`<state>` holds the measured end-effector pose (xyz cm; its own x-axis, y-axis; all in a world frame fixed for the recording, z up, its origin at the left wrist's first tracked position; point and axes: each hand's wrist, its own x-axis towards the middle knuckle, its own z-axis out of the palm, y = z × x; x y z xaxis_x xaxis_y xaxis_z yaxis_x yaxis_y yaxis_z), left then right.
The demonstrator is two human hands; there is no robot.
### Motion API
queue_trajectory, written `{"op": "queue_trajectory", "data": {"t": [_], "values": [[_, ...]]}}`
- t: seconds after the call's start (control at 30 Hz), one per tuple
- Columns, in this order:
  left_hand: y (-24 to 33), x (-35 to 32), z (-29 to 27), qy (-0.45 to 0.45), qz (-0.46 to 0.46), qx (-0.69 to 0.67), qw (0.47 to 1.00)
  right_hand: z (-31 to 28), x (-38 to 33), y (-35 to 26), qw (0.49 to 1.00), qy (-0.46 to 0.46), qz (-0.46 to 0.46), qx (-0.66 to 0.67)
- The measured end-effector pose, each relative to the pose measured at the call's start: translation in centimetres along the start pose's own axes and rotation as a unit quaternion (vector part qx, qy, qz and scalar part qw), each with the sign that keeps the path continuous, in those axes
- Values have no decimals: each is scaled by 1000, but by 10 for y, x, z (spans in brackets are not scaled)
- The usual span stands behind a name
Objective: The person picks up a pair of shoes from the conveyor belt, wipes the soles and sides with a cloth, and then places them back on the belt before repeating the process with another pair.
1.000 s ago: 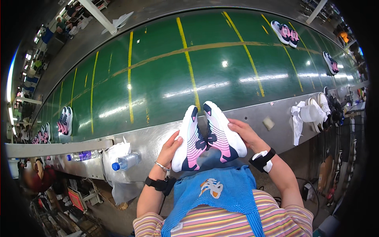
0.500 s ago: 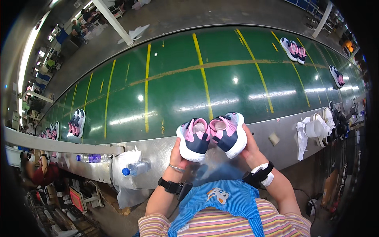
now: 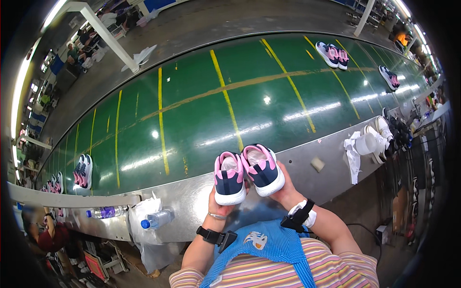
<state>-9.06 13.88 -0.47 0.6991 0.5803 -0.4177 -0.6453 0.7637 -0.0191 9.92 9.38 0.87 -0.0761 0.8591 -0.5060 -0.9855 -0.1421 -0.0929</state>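
Note:
I hold a pair of small navy and pink sneakers with white soles, one in each hand, over the near edge of the green belt. My left hand [image 3: 220, 205] is closed around the left sneaker [image 3: 229, 181]. Around the right sneaker [image 3: 261, 174] my right hand [image 3: 286, 187] is closed from its outer side. The heels face me and the two shoes touch side by side, toes pointing away. Their pale insides show through the openings. Most of my fingers are hidden beneath the shoes.
The green belt [image 3: 192, 115] with yellow lines carries matching sneakers [image 3: 332, 55] at far right and more [image 3: 83, 172] at left. On the metal ledge lie a blue-capped bottle [image 3: 157, 220], a plastic bag, a beige block [image 3: 317, 164] and white shoes [image 3: 376, 139]. Another person [image 3: 50, 235] sits at left.
Both sneakers have come together and turned so that they now stand nearly parallel, heels toward me. The view has swung a little to the right.

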Motion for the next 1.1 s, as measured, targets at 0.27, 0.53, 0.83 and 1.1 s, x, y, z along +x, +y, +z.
{"op": "queue_trajectory", "data": {"t": [0.27,0.53,0.83,1.1], "values": [[-21,15,-45,235,118,375,889,-60,6,-10,997,74,10,-7],[-43,9,8,79,353,795,487,-51,-5,-8,994,111,-7,-12],[-62,35,36,-8,212,834,510,-52,-13,-4,999,49,-8,-11],[-63,37,36,-45,190,813,549,-53,-18,-9,999,52,-5,-3]]}}
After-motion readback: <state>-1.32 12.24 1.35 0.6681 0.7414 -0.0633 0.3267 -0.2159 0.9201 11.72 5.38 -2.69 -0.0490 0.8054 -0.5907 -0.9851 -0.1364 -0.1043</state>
